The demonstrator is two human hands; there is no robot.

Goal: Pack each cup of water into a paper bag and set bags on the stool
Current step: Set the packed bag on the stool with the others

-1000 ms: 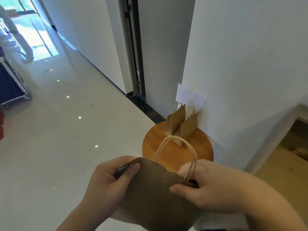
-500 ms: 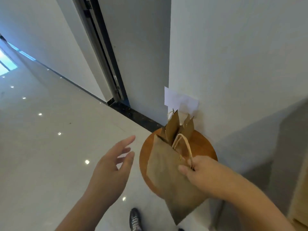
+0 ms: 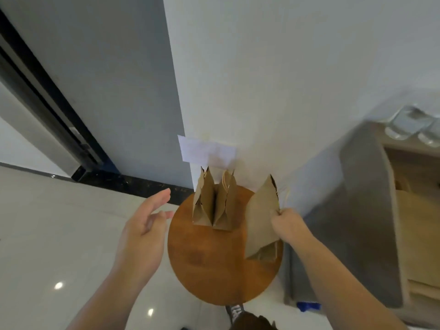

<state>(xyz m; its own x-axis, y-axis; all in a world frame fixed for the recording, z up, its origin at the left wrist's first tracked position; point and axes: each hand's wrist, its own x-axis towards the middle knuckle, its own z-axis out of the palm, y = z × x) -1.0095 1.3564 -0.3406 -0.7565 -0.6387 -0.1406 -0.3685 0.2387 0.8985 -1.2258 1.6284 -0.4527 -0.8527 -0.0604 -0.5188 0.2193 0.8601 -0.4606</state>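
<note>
In the head view, a paper bag (image 3: 260,220) is being set down on the right side of the round wooden stool (image 3: 209,270), held near its top by the right hand (image 3: 284,222), whose fingers are pinched shut on the bag's edge and handle. Its base appears to meet the stool top, though contact cannot be confirmed. The left hand (image 3: 142,232) is held spread and empty, just left of the stool. An earlier bag (image 3: 214,203) stands upright at the far side, against the wall (image 3: 285,91). Cups (image 3: 409,126) are seen blurred on a shelf at far right.

The placing step is judged to be in hand. Next, the bag should be settled upright, clear of the stool's edge, before the pinch is released.
</note>
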